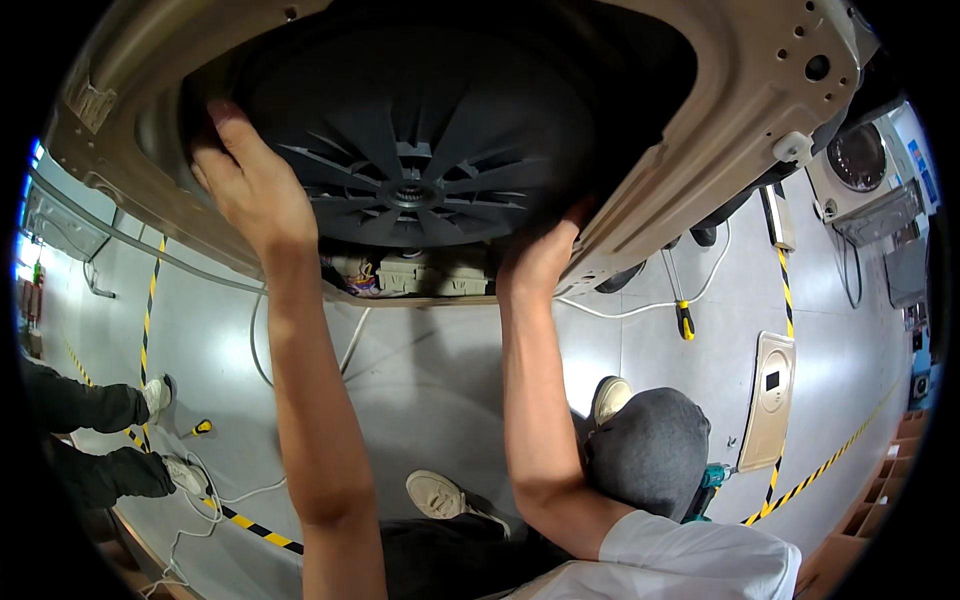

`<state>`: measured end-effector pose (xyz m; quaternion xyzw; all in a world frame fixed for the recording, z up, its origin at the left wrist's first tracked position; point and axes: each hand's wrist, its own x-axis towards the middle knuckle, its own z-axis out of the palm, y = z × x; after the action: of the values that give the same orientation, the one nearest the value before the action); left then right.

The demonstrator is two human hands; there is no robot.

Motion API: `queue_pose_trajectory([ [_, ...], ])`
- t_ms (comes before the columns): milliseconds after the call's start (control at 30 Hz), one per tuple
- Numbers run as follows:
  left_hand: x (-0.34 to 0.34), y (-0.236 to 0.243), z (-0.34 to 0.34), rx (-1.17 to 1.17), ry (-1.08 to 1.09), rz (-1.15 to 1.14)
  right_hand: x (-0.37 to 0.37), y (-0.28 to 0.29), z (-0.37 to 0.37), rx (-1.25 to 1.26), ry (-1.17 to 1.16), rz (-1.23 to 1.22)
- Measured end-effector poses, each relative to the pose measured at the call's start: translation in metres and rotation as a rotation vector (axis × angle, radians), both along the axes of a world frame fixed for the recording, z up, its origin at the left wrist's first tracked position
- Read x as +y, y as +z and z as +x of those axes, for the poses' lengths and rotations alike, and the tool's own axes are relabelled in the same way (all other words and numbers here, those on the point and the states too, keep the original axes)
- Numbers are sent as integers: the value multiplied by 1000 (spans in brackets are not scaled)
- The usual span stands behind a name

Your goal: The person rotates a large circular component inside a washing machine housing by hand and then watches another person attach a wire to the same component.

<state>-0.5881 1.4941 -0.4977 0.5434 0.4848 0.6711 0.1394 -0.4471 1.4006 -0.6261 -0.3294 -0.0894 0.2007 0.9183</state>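
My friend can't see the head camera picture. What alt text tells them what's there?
A person's left hand and right hand are at opposite edges of a big round black spoked part inside a tan metal frame. A screwdriver lies on the gray floor.

Cool, bright light falls on the grey floor (pixel 640 350), leaving white glare patches toward its left and right edges and a soft shadow across its middle. The black disc (pixel 410 190) is dim inside the metal frame (pixel 690 170), its upper part sunk into near-black. Yellow-and-black tape (pixel 150 310) bows with fisheye distortion; distant details look soft, and the corners fall to black.
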Motion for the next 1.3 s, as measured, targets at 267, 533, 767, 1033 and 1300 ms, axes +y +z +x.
queue_pose_trajectory([
  [267,-8,-10,6,143,112,76,2,-4,2,88,19,71],
  [533,-14,-18,0,221,30,108,-3,9,-2,97,59,43],
  [767,-15,-17,-4,164,-24,81,1,17,-9,219,-22,30],
  [1033,-27,-12,1,259,-9,1,5,-1,-5,97,-69,88],
  [1300,-21,-19,-9,358,-22,95,-7,-3,-23,79,5,-17],
])
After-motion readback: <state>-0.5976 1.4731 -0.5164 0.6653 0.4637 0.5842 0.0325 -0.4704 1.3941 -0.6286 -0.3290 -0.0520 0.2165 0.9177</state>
